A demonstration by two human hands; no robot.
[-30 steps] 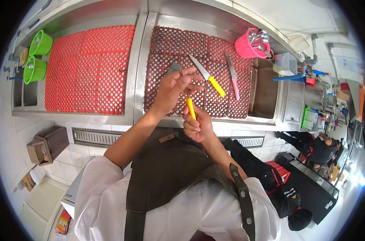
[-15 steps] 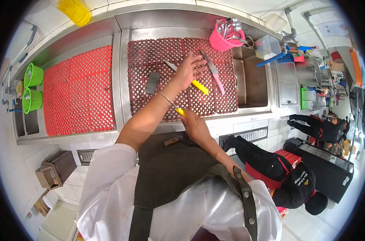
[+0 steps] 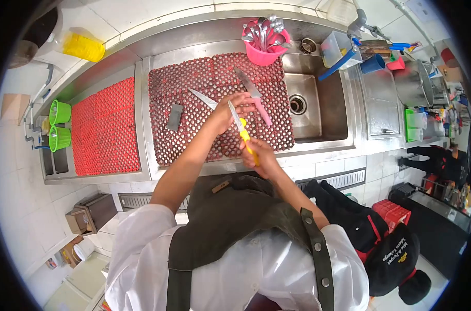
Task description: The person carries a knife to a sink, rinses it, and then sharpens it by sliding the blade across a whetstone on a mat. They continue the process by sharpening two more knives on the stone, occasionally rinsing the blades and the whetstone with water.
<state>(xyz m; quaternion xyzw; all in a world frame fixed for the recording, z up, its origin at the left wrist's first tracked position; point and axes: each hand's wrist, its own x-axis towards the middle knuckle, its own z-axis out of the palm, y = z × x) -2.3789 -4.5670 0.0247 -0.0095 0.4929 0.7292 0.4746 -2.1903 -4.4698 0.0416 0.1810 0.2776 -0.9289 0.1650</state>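
Note:
In my right hand (image 3: 259,157) is a small knife (image 3: 249,145), gripped by its yellow handle, its blade angled up and across my left palm. My left hand (image 3: 226,115) is held palm up over the red mat (image 3: 199,142), fingers stretched out and apart. Below it lies a second yellow-handled knife (image 3: 201,97), its middle hidden by my hand. A wider knife with a pink handle (image 3: 263,111) rests just past my left fingertips. To the left on the mat sits a dark grey rectangular block (image 3: 174,117).
A pink bucket (image 3: 263,54) of spoons and forks stands at the mat's back edge. Right of it is a steel sink (image 3: 310,119). Two green baskets (image 3: 59,138) and another red mat (image 3: 106,129) are at left. A person in black (image 3: 388,249) is at lower right.
The knife in my right hand has swung from pointing left at my left forearm to pointing upward over my left palm. The whole view has shifted somewhat.

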